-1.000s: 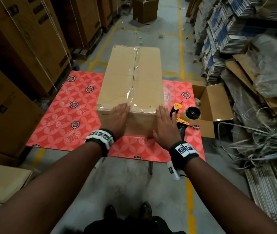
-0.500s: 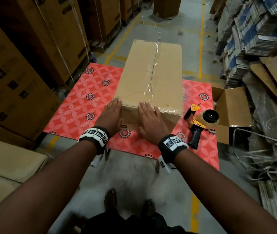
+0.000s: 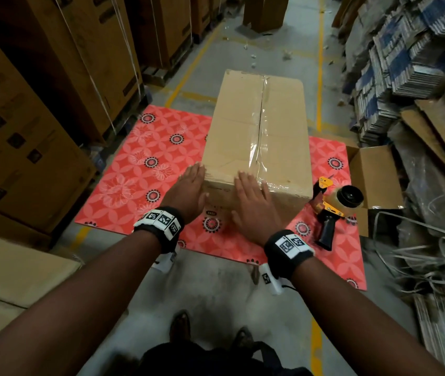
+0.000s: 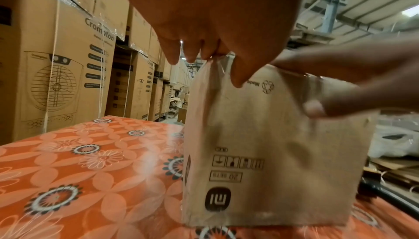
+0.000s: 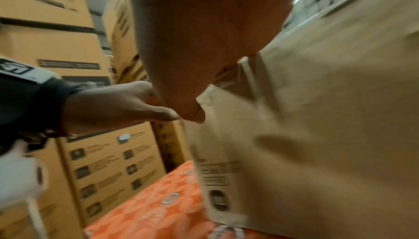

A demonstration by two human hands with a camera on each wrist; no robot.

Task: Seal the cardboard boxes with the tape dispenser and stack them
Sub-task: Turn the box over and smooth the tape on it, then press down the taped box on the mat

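A long cardboard box point(image 3: 259, 137) lies lengthwise on the table point(image 3: 140, 169), its red flowered top showing on both sides, and a strip of clear tape point(image 3: 259, 131) runs down the seam of the box's top from the far end to the near edge, wrinkled where it folds over. The person stands at the near end with both arms stretched forward. The left hand point(image 3: 188, 191) lies flat at the box's near left corner, fingers point(image 3: 195, 172) straight and close together, their tips at the top edge; from the left wrist view the fingertips meet that upper corner while the thumb points down the printed end face. The right hand point(image 3: 251, 202) is spread flat over the near end, fingers point(image 3: 243, 183) straight and slightly fanned, reaching just onto the top beside the tape's end (neither hand is curled round anything, both simply press against cardboard). The tape dispenser point(image 3: 335, 210) lies on the table just right of the box's near corner, apart from both hands, its black handle toward the person and its roll toward the table's right edge. Beyond that edge an open carton point(image 3: 373, 172) sits lower down with its flaps up. Tall stacked cartons point(image 3: 39, 104) line the left of the aisle, and flattened board bundles point(image 3: 405, 63) and loose strapping pile up on the right.
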